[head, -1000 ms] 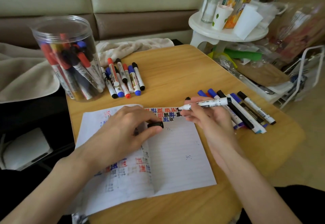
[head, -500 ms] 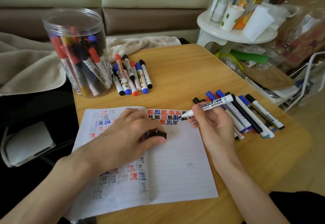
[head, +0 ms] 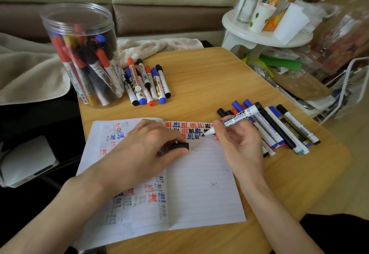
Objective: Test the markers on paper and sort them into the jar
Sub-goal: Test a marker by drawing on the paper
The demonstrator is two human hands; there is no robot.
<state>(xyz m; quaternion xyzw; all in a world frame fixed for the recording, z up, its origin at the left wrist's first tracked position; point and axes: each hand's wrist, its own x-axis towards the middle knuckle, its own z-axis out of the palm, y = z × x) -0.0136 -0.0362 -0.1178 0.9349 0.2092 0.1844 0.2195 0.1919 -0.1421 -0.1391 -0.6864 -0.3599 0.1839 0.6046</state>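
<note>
An open lined notebook (head: 201,190) lies on the wooden table (head: 209,78), with red, blue and black test marks along its top lines. My right hand (head: 237,146) grips an uncapped white board marker (head: 233,119), its black tip touching the paper at the end of the second row of marks. My left hand (head: 143,150) rests on the notebook and pinches the black cap (head: 180,146). A clear plastic jar (head: 83,54) holding several markers stands at the table's back left.
A group of several capped markers (head: 147,83) lies right of the jar. Another pile of markers (head: 279,126) lies behind my right hand. A beige blanket (head: 30,70) is on the left. A white stool (head: 265,34) with bottles and clutter stands at the right.
My right hand tilted the marker from level down to the paper, and the tip now touches the page. My left hand has kept the cap on the notebook.
</note>
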